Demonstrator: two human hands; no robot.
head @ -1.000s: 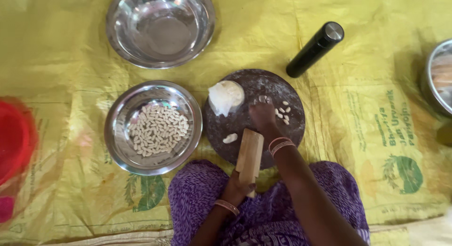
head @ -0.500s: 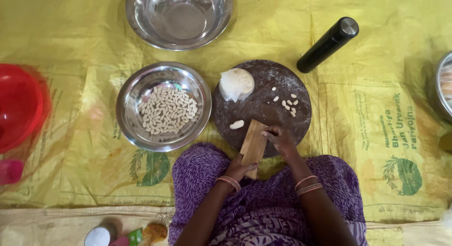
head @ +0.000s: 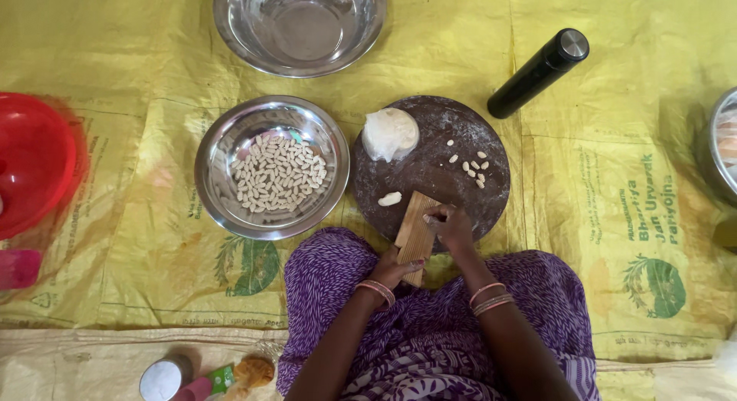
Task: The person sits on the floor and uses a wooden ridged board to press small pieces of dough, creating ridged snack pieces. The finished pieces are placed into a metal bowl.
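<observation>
Nearest, the left hand (head: pixel 393 267) clasps the lower end of the ridged wooden board (head: pixel 415 229), whose long axis runs away from the body, tilted slightly right. At its upper end the right hand (head: pixel 453 226) pinches a dough bit against it. Beyond lie the round dark board (head: pixel 445 140) and dough lump (head: pixel 390 134).

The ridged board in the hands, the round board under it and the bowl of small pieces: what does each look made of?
Ridged board: pale, unfinished wood by its grain and matt surface, held by left hand and right hand. Round board: dark, probably wood or stone, matt and flour-dusted; hard to tell. Bowl: polished metal, likely steel, with bright reflections.
</observation>
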